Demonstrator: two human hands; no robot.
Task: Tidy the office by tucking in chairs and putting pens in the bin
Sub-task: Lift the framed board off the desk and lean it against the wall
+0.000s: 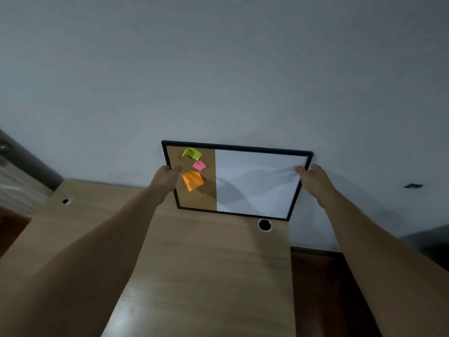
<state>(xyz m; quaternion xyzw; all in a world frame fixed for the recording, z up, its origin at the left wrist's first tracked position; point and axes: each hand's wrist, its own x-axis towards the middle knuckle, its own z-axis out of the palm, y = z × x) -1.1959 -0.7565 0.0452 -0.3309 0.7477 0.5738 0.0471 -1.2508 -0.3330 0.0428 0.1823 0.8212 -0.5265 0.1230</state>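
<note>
Hands were both stretched out over a wooden desk (206, 263), one on each side of a black-framed board (237, 148) that was propped against the pale wall (218, 69). Left hand (166, 177) was wrapped over the board's left edge, thumb laid across the cork side, rest of the fingers hidden behind the frame, so a grip was pretty clearly being kept there. Right hand (313, 178) was pressed at the right edge with the fingers (300, 170) mostly straight and loose, tips lying on the white half; whether the frame was actually clamped on that side couldn't be told.

Just past the left thumb, three sticky notes were pinned to the cork: a green note (192, 153) above the thumb, a pink note (199, 165) level with it, an orange note (192, 180) right beside the knuckles. The white panel (255, 183) between the two hands was blank, only arm shadows were thrown on it.

Below the right hand's wrist, a round cable hole (264, 224) was set in the desk, right under the board's bottom edge. Another cable hole (66, 200) was seen well off to the left of the left forearm. As for pens, chairs and the bin, none of them were caught in the shot, so their place can't be given.
</note>
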